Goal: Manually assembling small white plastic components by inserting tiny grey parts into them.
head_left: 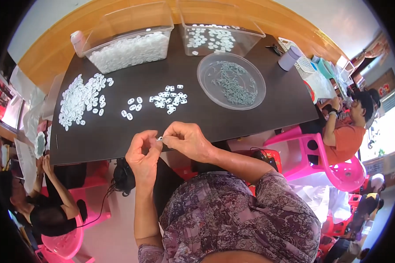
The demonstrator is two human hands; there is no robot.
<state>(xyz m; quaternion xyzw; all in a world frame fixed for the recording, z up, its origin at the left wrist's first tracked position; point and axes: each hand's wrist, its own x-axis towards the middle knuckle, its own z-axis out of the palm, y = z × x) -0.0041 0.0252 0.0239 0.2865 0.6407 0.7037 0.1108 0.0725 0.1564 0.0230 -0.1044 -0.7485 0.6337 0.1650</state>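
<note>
While both hands met at the table's (pixel 250 109) near edge, left grip (pixel 143 153) and right grip (pixel 184 140) together pinched a small white piece (pixel 159 138).

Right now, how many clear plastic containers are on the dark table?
3: a rectangular tub heaped with white pieces at the back left, a rectangular tub with fewer white pieces at the back middle, and a round bowl of greyish pieces in front of it.
</note>
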